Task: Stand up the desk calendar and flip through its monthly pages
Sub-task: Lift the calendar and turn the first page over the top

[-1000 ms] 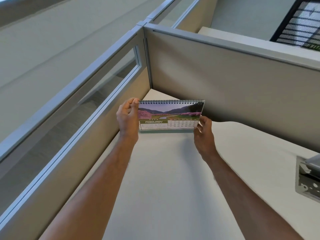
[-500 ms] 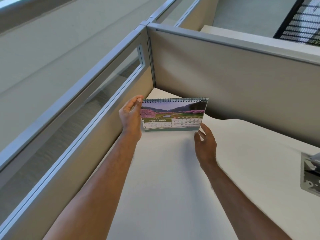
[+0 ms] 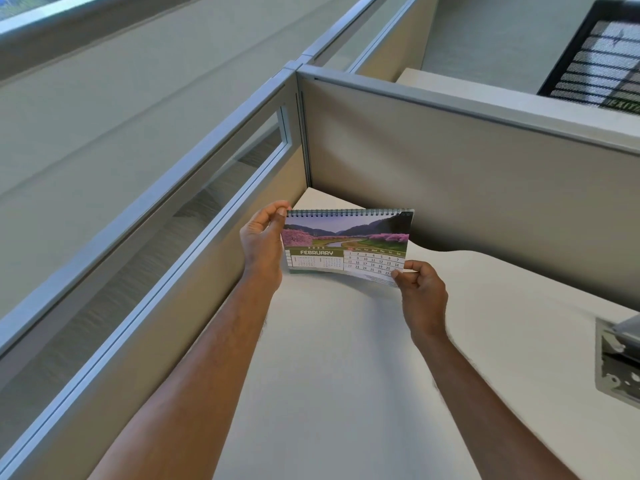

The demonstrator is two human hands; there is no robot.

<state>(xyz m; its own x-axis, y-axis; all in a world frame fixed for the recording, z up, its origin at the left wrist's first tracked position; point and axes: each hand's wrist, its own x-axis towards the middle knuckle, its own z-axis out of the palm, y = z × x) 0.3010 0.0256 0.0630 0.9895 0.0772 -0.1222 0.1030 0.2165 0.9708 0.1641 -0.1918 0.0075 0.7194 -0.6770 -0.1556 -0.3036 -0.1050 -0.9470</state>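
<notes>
The desk calendar (image 3: pixel 346 240) stands upright on the white desk (image 3: pixel 346 375) near the far left corner, its spiral binding on top. It shows the FEBRUARY page with a pink-blossom landscape photo. My left hand (image 3: pixel 261 244) grips the calendar's left edge, thumb at the top corner by the spiral. My right hand (image 3: pixel 420 292) pinches the lower right corner of the February page, and that corner is lifted and curled toward me, away from the base.
Grey cubicle partitions (image 3: pixel 485 174) close the desk at the back and on the left, the left one with a glass strip. A metal cable box (image 3: pixel 618 362) is set into the desk at the right edge. A black mesh chair back (image 3: pixel 599 53) shows beyond the partition.
My right hand, open just below the calendar's right corner half a second ago, has closed on the lower right corner of the February page and pulled it up off the base. My left hand kept its hold.
</notes>
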